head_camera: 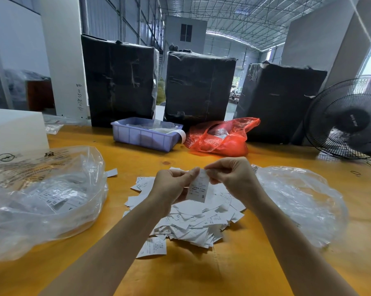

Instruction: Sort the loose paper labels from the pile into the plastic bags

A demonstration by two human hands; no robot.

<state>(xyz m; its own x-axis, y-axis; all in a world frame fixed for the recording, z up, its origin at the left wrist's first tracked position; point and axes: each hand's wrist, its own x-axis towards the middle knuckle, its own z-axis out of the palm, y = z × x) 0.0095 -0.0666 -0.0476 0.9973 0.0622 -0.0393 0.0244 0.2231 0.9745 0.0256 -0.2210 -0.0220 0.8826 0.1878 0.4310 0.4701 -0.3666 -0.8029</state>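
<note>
Label (198,188), seemingly "S", between both hands

A warehouse or factory hall: a steel-truss roof (233,16) spans far overhead, three large black-wrapped bales (198,86) stand along the far edge of an orange worktable (255,263), and a floor fan (349,119) stands far right.

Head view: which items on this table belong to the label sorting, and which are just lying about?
Part of the job:
held label, marked S, pinched by left hand and right hand
label pile
left clear bag, holding XS labels
right clear bag

Just lying about:
purple tray
red bag
fan
black wrapped bales
</note>
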